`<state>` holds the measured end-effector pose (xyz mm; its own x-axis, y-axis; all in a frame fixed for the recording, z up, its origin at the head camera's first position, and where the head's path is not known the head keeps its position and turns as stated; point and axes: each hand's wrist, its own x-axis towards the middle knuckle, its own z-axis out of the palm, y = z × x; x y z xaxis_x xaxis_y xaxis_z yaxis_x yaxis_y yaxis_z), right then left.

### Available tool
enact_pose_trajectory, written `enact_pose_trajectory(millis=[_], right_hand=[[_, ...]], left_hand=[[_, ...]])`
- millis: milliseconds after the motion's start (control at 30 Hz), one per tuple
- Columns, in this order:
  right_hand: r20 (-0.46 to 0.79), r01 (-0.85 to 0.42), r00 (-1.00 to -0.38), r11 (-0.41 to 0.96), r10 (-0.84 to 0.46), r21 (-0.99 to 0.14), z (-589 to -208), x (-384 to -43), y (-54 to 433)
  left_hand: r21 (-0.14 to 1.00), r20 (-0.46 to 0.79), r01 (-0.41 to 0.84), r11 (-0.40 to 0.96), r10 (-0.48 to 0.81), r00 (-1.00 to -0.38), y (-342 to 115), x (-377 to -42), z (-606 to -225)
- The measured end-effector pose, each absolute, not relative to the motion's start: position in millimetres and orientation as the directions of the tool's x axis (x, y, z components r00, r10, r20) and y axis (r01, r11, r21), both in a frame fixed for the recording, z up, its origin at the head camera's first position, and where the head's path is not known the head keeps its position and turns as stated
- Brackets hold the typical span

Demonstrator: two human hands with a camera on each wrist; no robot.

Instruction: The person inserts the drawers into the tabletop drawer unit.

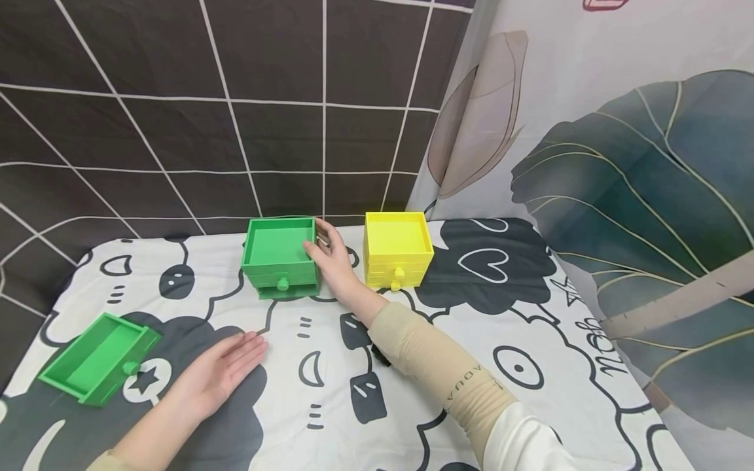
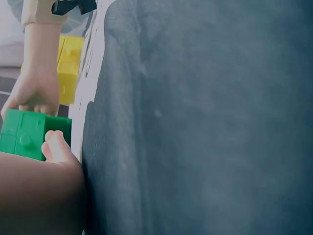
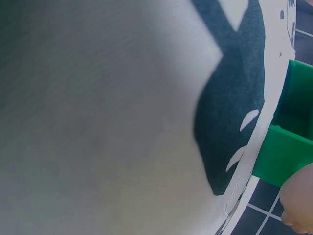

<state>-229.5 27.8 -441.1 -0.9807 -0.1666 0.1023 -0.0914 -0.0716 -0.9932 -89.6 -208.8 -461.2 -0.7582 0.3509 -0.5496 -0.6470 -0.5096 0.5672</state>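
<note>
A green mini drawer cabinet (image 1: pixel 279 255) stands upright at the back, its top tray bare, an upper drawer with a round knob closed, and an open slot below. My right hand (image 1: pixel 337 261) holds its right wall, thumb over the top rim and fingers along the outer side. In the right wrist view, the cabinet (image 3: pixel 279 154) shows its dark open slot beside part of that hand. My left hand (image 1: pixel 215 376) hovers in front and to the left, fingers straight, palm turned inward, holding nothing. Left of it, a loose green drawer (image 1: pixel 100 360) lies on the cloth, knob toward the hand.
A yellow drawer cabinet (image 1: pixel 398 248) with knobs stands right of the green one. A black-and-white patterned cloth (image 1: pixel 318 392) covers the surface. Behind rises a dark grid-lined cloth (image 1: pixel 277 137), with a leaf-printed curtain (image 1: pixel 589 163) at the right.
</note>
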Motion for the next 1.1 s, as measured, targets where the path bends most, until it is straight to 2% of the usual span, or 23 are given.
enact_pose_trajectory(millis=[433,667,833,1100], right_hand=[[0.099,-0.09,-0.981,-0.062,-0.166,-0.994,-440,-229,27],[0.096,-0.087,-0.981,-0.058,-0.17,-0.994,-440,-232,27],[0.103,-0.094,-0.98,-0.061,-0.172,-0.994,-440,-232,27],[0.095,-0.088,-0.981,-0.05,-0.167,-0.995,-440,-231,28]], left_hand=[[0.576,-0.492,-0.601,-0.553,0.352,-0.796,-240,-79,-468],[0.442,-0.371,-0.58,-0.684,0.45,-0.813,-253,-73,-472],[0.38,-0.358,-0.581,-0.72,0.464,-0.81,-260,-69,-473],[0.196,-0.268,-0.583,-0.789,0.529,-0.805,-275,-61,-474]])
